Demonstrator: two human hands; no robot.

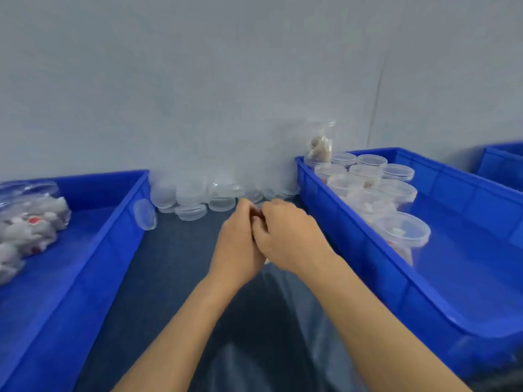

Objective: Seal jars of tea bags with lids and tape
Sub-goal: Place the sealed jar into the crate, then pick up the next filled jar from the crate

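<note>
My left hand and my right hand are pressed together over the dark table, fingers curled toward each other. Whatever lies between them is hidden; only a small reddish patch shows at the fingertips. Just behind the hands, a heap of clear plastic lids lies against the wall. One loose lid leans on the left bin. Several clear jars with lids on stand in the right blue bin, close to my right hand.
The left blue bin holds clear bags of white tea bags. A small bag of brownish sachets sticks up at the right bin's back corner. Clear plastic film lies under my forearms. Another blue bin sits far right.
</note>
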